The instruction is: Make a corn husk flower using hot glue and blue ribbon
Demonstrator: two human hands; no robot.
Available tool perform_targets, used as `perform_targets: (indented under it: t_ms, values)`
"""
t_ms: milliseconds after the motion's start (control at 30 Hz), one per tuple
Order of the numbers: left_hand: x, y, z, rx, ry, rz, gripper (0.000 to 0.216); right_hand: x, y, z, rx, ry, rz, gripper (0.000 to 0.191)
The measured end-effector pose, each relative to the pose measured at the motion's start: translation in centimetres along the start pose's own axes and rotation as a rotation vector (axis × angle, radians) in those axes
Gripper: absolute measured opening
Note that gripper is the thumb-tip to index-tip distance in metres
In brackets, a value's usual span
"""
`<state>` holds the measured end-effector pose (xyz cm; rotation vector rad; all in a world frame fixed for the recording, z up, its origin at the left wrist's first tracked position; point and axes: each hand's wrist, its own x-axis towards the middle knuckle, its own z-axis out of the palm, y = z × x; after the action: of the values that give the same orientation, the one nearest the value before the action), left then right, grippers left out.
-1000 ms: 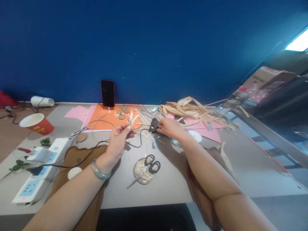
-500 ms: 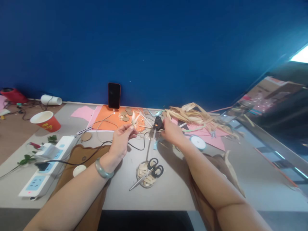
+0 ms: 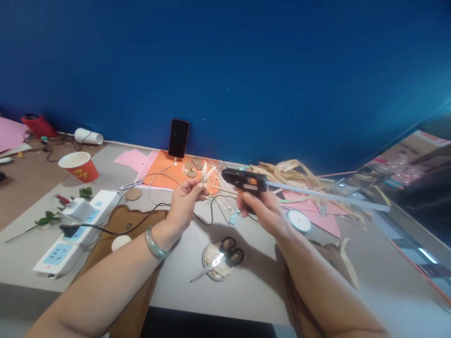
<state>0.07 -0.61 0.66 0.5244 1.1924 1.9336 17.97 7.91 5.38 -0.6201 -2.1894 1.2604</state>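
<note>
My left hand pinches a small pale flower-like piece of dried husk, its pointed petals standing upright above my fingertips. In my right hand is a black hot glue gun, its nozzle facing left toward the husk piece but apart from it. A long clear glue stick juts out of the gun's back to the right. Below my hands, scissors with black handles lie across a round dish of pale husk strips.
A white power strip, a paper cup and a green sprig are at left. A phone leans on the blue wall. Dried husks and a ribbon spool lie at right. A black cord crosses the table.
My right hand has lifted the glue gun and turned it, so the glue stick now points right instead of down toward me. My left hand still holds the husk piece. The view has shifted slightly.
</note>
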Motion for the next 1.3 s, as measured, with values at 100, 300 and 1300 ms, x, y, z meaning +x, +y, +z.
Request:
perform_targets:
  t_ms: [100, 300, 1300]
  values:
    - [0.0, -0.1, 0.0, 0.032, -0.009, 0.022, 0.028, -0.4, -0.7, 0.5, -0.046, -0.060, 0.009, 0.036]
    - [-0.2, -0.2, 0.0, 0.111, -0.043, 0.046, 0.025, -0.4, -0.9, 1.2, -0.175, -0.080, 0.024, 0.041]
    - [-0.6, 0.1, 0.2, 0.090, -0.091, 0.022, 0.024, -0.6, -0.9, 1.2, -0.281, -0.055, -0.048, 0.036]
